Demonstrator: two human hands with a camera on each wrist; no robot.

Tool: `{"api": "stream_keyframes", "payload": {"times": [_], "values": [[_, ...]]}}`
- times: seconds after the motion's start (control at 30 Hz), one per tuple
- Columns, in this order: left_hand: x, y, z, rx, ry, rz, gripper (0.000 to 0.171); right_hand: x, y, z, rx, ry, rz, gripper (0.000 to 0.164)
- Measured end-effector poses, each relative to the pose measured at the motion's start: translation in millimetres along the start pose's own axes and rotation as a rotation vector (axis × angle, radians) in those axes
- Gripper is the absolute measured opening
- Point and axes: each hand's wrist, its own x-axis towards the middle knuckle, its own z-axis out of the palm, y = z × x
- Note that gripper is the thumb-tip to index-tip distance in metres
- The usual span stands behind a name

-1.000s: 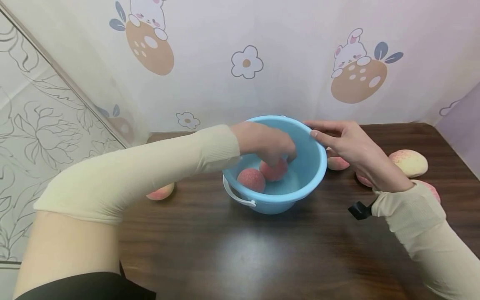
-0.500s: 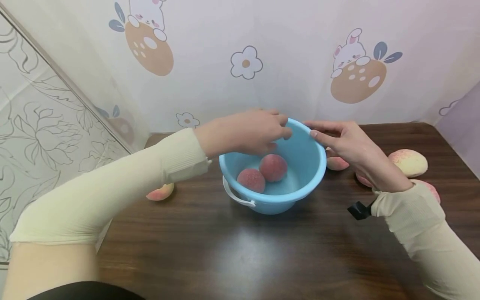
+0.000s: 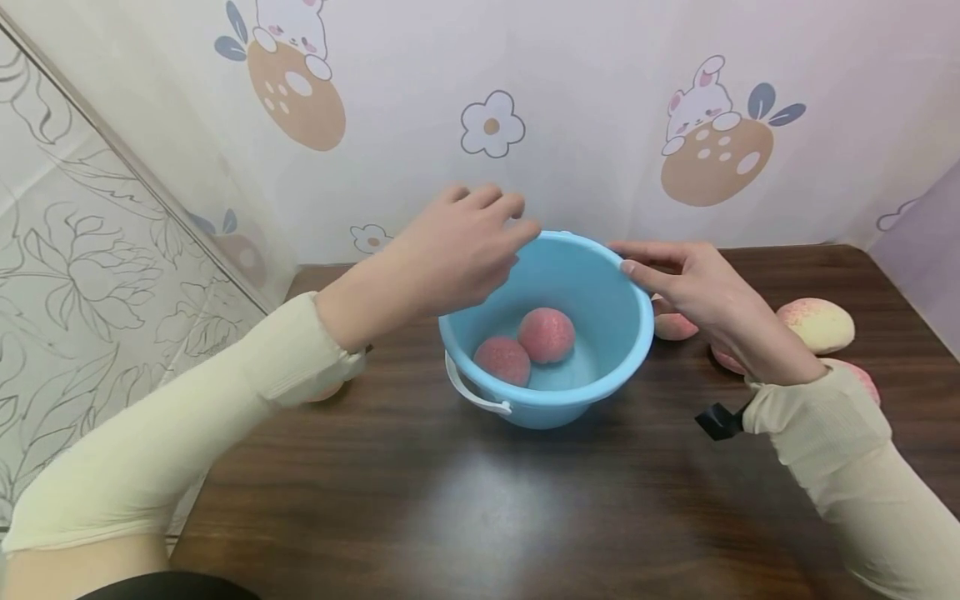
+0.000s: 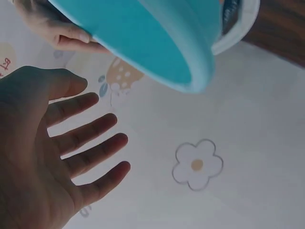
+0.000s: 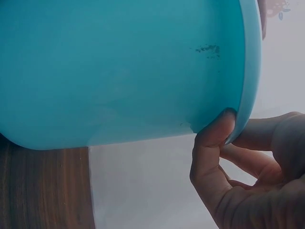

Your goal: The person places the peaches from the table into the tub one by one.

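A light blue bucket point(image 3: 600, 287) stands upright on the dark wooden table, its white handle point(image 3: 468, 392) hanging down at the near left. Two fuzzy pink peaches point(image 3: 547, 335) lie side by side on its bottom. My right hand point(image 3: 701, 287) pinches the bucket's right rim; the right wrist view shows the thumb and fingers of that hand point(image 5: 248, 167) on either side of the edge. My left hand point(image 3: 453, 250) is raised over the rim's left side and holds nothing. Spread, relaxed fingers of the left hand point(image 4: 62, 143) show in the left wrist view.
Several peaches lie to the right, one pale yellow peach point(image 3: 815, 326) beyond my right wrist and another peach point(image 3: 675, 325) beside the bucket. A further peach point(image 3: 330, 392) at the left is mostly hidden by my left sleeve. A patterned wall covering point(image 3: 570, 167) rises behind the table point(image 3: 360, 483).
My left hand has lifted off a peach inside the bucket and moved up and left, out over the rim. The two peaches stay in the bucket, and the right hand keeps its grip.
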Motion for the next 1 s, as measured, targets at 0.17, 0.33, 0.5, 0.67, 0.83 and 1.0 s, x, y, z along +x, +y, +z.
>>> {"api": "stream_keyframes", "payload": {"times": [0.17,0.33,0.5,0.67,0.83,1.0], "values": [[-15.7,-5.4,2.0,0.071,0.051,-0.075,0.033,0,1,0,0.004,0.005,0.003,0.055],[-35.1,-11.8,3.7,0.063,0.096,-0.153,0.036,0,0,-1,0.0,0.005,0.006,0.056],[-57.2,-19.2,6.9,0.036,0.137,-0.227,0.036,-1,0,-1,0.002,0.0,0.019,0.057],[-82.5,-27.0,15.1,0.029,0.209,-0.264,0.037,-1,0,-1,0.011,0.002,0.023,0.056],[-105.7,-31.2,28.8,0.031,0.296,-0.302,0.031,-1,0,0,0.023,-0.001,0.019,0.054],[-124.1,-32.0,44.4,0.007,0.309,-0.337,0.027,-1,0,0,0.042,-0.001,0.016,0.053]]}}
